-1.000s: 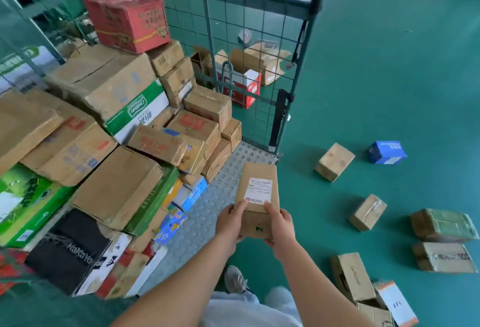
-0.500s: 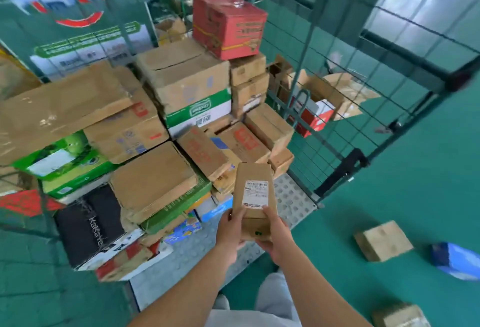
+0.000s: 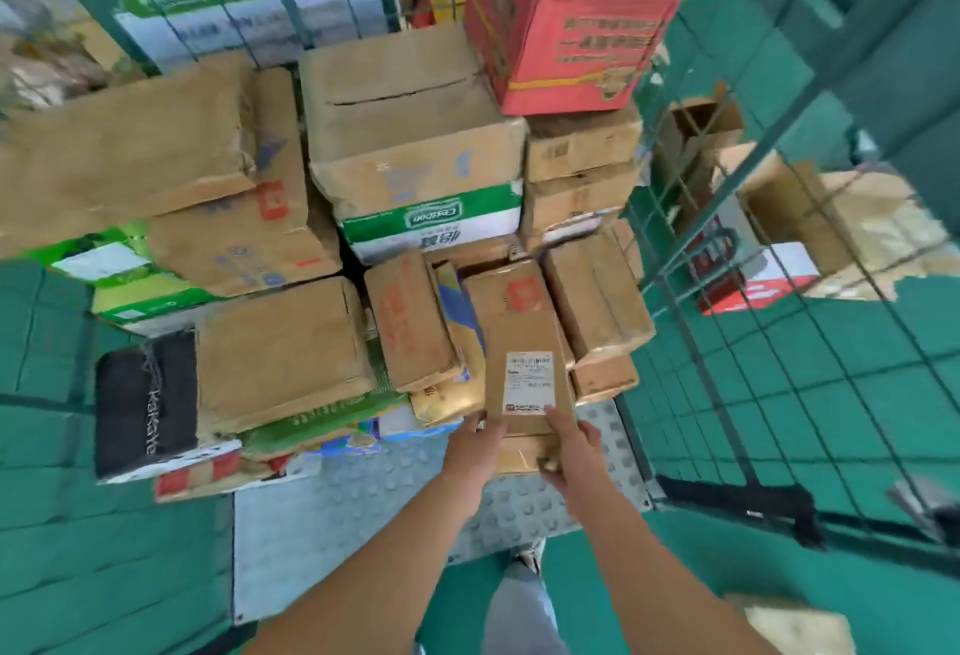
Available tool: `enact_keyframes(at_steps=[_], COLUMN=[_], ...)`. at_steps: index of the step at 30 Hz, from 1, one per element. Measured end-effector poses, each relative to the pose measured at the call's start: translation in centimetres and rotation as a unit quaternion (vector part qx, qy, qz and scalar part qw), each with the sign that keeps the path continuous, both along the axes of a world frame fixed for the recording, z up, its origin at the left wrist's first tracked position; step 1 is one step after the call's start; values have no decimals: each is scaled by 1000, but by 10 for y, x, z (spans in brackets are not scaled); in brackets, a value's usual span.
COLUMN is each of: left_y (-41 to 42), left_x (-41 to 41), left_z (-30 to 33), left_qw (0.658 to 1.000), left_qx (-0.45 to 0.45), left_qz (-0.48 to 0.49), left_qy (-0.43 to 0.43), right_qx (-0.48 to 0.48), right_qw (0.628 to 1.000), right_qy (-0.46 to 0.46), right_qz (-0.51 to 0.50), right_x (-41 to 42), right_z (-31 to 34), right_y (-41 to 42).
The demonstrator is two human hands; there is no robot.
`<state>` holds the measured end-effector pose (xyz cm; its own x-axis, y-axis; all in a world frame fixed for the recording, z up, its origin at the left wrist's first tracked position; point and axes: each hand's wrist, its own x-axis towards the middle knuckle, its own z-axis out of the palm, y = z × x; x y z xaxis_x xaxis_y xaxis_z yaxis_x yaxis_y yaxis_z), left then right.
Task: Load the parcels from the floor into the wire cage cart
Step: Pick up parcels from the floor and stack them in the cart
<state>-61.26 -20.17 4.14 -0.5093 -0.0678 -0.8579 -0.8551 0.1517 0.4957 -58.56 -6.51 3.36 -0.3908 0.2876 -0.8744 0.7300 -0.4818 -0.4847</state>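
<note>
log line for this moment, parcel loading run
phase: placing | hands: left and right grip near end of labelled brown parcel | position: above stacked boxes at cart front | cart floor: partly bare | release: not yet

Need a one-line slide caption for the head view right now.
Both hands, left and right, hold a labelled brown parcel over the front of the stacked boxes in the wire cage cart.
</note>
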Motion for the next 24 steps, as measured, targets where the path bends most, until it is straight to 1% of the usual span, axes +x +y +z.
enact_keyframes(at_steps=[3,5,7,9,11,13,15,17,18,20,22,24], left_y=[21,29,35,38,39,39,40,44,48,51,50,46], left_x=[-36,-59,-81,-99,-112,-122,-127,-127,-126,-124,-118,-109], left_z=[-7,-16,-24,-32,-44,-53,-62,-63,-61,-59,-57,-55], left_qw=[1000,1000,1000,999,998,998,998,998,996,994,992,991], left_qx=[-6,-10,-26,-42,-55,-67,-57,-9,16,48,60,60], left_qz=[19,23,5,-7,-7,-2,17,52,68,87,99,113], left_qy=[-3,-1,13,26,20,13,-10,-43,-52,-55,-52,-46], right_qx=[11,61,132,148,157,170,175,208,206,171,151,132], right_qw=[998,988,962,943,923,900,888,874,875,882,886,897], right_qy=[12,21,3,-31,-53,-50,-37,-42,-44,-48,-70,-62], right_qz=[61,140,238,296,348,398,424,437,435,436,432,417], right_x=[-44,-70,-97,-123,-142,-156,-166,-172,-173,-170,-162,-152], right_z=[-23,-38,-50,-71,-89,-92,-93,-96,-99,-96,-92,-81], right_y=[21,31,39,46,51,52,50,50,49,45,40,34])
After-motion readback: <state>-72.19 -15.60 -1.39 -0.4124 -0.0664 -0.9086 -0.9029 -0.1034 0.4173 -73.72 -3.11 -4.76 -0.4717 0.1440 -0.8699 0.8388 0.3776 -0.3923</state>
